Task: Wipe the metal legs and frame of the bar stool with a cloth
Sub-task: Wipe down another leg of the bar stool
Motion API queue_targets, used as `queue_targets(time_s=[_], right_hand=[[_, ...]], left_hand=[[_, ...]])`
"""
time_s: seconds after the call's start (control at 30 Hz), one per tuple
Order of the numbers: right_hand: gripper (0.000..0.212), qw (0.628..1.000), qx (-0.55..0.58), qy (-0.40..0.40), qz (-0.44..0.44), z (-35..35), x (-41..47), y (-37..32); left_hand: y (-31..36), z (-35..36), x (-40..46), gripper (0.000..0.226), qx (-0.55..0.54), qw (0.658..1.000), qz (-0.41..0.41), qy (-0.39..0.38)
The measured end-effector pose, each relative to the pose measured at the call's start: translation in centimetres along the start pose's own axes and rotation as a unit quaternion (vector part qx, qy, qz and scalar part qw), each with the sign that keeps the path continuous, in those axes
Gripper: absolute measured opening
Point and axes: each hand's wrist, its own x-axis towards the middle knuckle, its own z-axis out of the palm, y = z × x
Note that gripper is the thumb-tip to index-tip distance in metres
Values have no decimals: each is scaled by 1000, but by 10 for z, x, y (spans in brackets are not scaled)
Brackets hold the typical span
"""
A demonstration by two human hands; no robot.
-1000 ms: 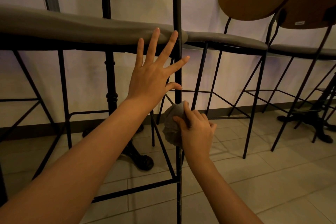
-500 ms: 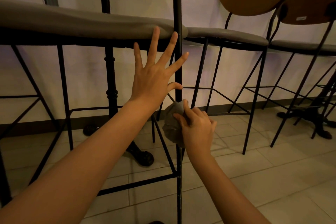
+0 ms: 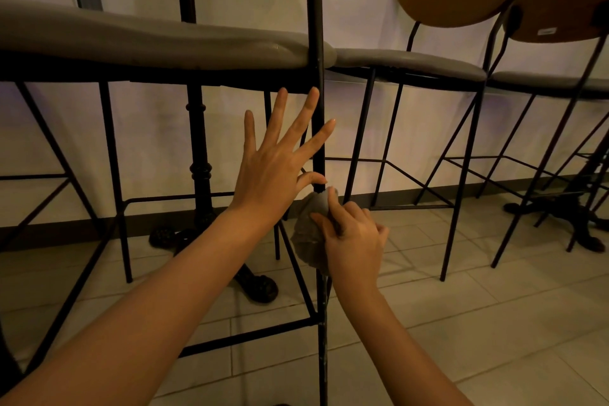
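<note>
Basically, per item:
Landmark: front leg (image 3: 317,128) of the bar stool (image 3: 158,43), a thin black upright tube.
Cloth (image 3: 309,234): grey, bunched round the leg, below the seat; soft and light, likely moulds to the tube.
Right hand (image 3: 354,237): pinching cloth against the leg.
Left hand (image 3: 275,165): fingers spread flat, just above the cloth, holding nothing.
Handling: leg looks stiff, smooth; wrap cloth fully, steady stool by seat.

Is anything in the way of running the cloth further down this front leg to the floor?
One thing: the lower crossbar joins the leg from the left below the cloth, so the right hand must pass that joint. The left hand is above. Nothing else is visible on the leg.
</note>
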Motion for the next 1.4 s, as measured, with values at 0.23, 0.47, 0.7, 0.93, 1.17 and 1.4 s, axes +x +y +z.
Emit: queue_targets(time_s=[0.23, 0.47, 0.7, 0.93, 1.17, 1.4], right_hand=[[37, 999, -36, -12, -4, 2, -17, 11], [35, 1000, -10, -6, 6, -1, -3, 0], [35, 999, -36, -7, -8, 1, -17, 9], [32, 998, -55, -41, 10, 1, -29, 15], [29, 999, -22, -25, 14, 0, -5, 2], [28, 999, -37, -29, 13, 4, -22, 11]], left_hand=[[3, 0, -2, 88, -58, 998, -7, -24], [5, 1, -6, 89, -108, 993, -15, -37], [6, 1, -8, 90, -114, 993, -14, -28], [7, 2, -9, 90, -120, 992, -14, -29], [8, 2, -9, 89, -117, 993, -11, -24], [7, 7, -11, 88, -115, 993, -10, -26]])
